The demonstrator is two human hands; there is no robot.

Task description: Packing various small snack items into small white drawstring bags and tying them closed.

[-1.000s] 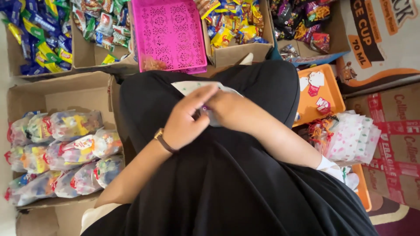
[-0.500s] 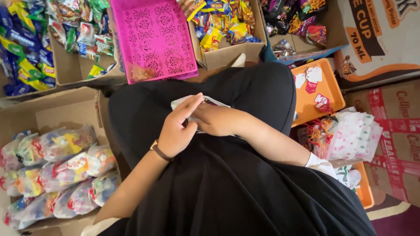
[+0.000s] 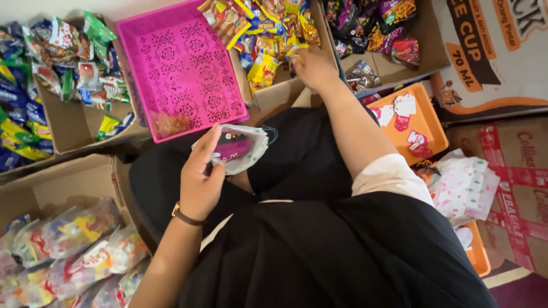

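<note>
My left hand [image 3: 201, 181] holds a clear plastic bag [image 3: 238, 149] over my lap; dark and purple snack packets show inside it. A brown watch sits on that wrist. My right hand [image 3: 311, 67] reaches forward into a cardboard box of yellow and orange snack packets [image 3: 264, 40], fingers curled on the packets; I cannot tell whether it grips one. A pink perforated plastic tray [image 3: 181, 68] lies just left of that box with a small snack packet at its near corner.
Cardboard boxes of colourful snack packets ring me: blue and green ones [image 3: 51, 74] far left, clear-wrapped ones [image 3: 63, 251] near left, dark ones [image 3: 377, 28] far right. An orange tray [image 3: 412, 122] and a stack of patterned paper bags [image 3: 465, 185] lie to my right.
My hands were together over my lap. The right hand has left the bag and reached forward into the snack box, while the left keeps holding the bag.
</note>
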